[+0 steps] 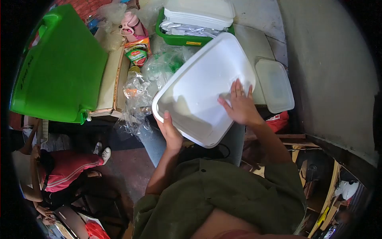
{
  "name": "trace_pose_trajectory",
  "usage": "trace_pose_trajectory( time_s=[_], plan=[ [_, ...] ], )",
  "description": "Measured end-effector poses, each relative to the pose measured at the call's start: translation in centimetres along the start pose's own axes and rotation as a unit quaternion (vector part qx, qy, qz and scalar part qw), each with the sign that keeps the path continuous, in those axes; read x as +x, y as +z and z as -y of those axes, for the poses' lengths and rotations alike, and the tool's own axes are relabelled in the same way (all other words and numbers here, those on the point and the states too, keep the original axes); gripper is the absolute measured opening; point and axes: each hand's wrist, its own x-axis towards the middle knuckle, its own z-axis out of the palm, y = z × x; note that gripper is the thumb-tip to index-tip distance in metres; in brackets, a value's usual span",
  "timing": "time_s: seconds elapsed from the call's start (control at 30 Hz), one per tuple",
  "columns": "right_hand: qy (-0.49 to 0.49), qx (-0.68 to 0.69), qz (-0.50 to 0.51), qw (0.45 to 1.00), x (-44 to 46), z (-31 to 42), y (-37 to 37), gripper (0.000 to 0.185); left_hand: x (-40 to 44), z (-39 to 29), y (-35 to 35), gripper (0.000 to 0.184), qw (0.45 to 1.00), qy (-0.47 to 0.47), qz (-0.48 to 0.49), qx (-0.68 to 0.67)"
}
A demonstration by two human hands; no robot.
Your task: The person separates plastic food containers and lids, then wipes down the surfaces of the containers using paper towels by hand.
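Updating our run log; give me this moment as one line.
left hand: gripping white tub rim; right hand: against tub's inside; tub: tilted; beyond: green basin

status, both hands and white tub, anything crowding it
Left hand on white tub, gripping its rim; right hand spread against its inside. Tub tilted. Clear plastic bunched close on the left.
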Motion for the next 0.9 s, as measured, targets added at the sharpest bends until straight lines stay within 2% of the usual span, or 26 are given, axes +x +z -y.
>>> trace_pose_trajectory(
  time_s=[0.03, 0.1, 0.13, 0.2, 0.23, 0.3, 0.33, 0.4, 0.53, 0.6, 0.63, 0.73, 0.8, 0.83, 0.9],
  plan=[
    [-0.001, 0.000, 0.001, 1.000, -0.8, 0.6, 0.2, 0.091, 0.1, -0.2, 0.1, 0.051, 1.000, -0.001, -0.001, 0.000],
    [-0.002, -0.046, 0.091, 0.995, -2.5, 1.9, 0.8, 0.094, 0.1, -0.9, 0.6, 0.052, 0.998, 0.031, 0.037, 0.031],
    [-0.002, -0.046, 0.093, 0.995, -3.3, 2.5, 0.8, 0.094, 0.0, -1.0, 1.0, 0.052, 0.998, 0.029, 0.037, 0.032],
    [-0.097, -0.061, 0.173, 0.978, -4.8, 4.0, 0.5, 0.084, -0.1, -1.0, 1.8, 0.052, 0.996, 0.070, 0.037, 0.051],
    [-0.094, -0.060, 0.174, 0.978, -5.5, 4.7, 0.5, 0.084, 0.0, -0.7, 1.8, 0.052, 0.996, 0.068, 0.039, 0.051],
    [-0.183, 0.112, 0.161, 0.963, -6.7, 5.9, 0.4, 0.087, 0.1, 0.0, 1.6, 0.055, 0.997, 0.062, 0.052, 0.004],
    [-0.182, 0.111, 0.161, 0.964, -7.3, 6.4, 0.2, 0.087, 0.1, 0.1, 1.7, 0.055, 0.997, 0.062, 0.052, 0.003],
    [-0.235, 0.199, 0.137, 0.942, -8.1, 7.1, -0.6, 0.082, 0.1, 0.1, 1.7, 0.055, 0.999, 0.032, 0.017, -0.041],
    [-0.233, 0.288, 0.168, 0.914, -8.0, 7.6, -2.4, 0.077, 0.3, 0.2, 1.6, 0.053, 0.998, 0.049, -0.026, -0.043],
    [-0.195, 0.400, 0.201, 0.873, -8.0, 8.2, -2.9, 0.072, 0.4, 0.4, 1.1, 0.055, 0.999, 0.006, -0.017, -0.041],
    [-0.195, 0.401, 0.201, 0.872, -8.0, 8.6, -3.1, 0.072, 0.4, 0.4, 1.1, 0.055, 0.999, 0.006, -0.017, -0.040],
    [-0.180, 0.455, 0.176, 0.854, -7.7, 9.6, -3.3, 0.069, 0.7, 0.4, 1.4, 0.060, 0.999, 0.036, -0.018, 0.004],
    [-0.209, 0.521, 0.116, 0.819, -6.8, 10.3, -3.4, 0.068, 0.5, 0.5, 2.0, 0.062, 0.997, 0.006, -0.043, -0.060],
    [-0.210, 0.522, 0.116, 0.818, -6.4, 10.7, -3.8, 0.068, 0.0, 0.4, 2.2, 0.062, 0.997, 0.008, -0.043, -0.059],
    [-0.257, 0.540, 0.071, 0.798, -5.2, 11.4, -5.0, 0.066, -1.2, 0.1, 2.5, 0.064, 0.999, -0.030, -0.015, 0.037]
  ],
)
